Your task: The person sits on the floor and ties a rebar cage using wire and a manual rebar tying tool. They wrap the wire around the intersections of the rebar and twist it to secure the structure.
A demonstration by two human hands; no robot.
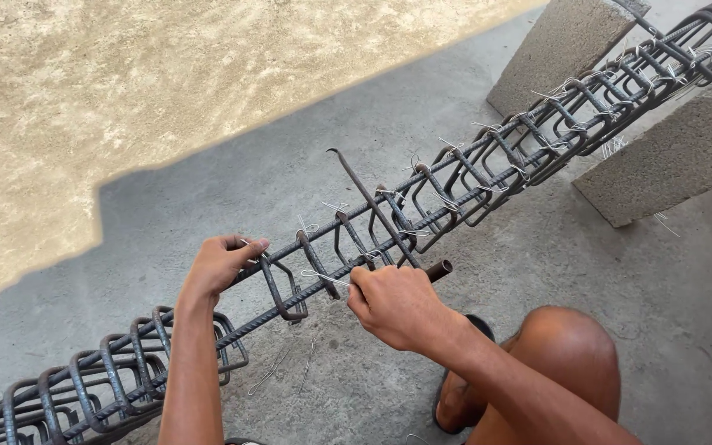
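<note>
Both hands [306, 284] grip a rebar cage [455, 185] over shaded concrete floor [232, 173].

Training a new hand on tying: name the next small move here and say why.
Probably twist the hooked tool in the right hand to tighten the loose wire at that stirrup. The wire ends stick out untwisted, and the left hand steadies the rebar cage.

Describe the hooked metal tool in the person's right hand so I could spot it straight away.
Find the long rebar cage running diagonally over the concrete floor. Near its middle, the right hand grips a tool with a short pipe-like handle. From it the hooked tool rises as a thin rusty rod; unlike the looped stirrups around it, it stands alone and ends in a small hook.
</note>
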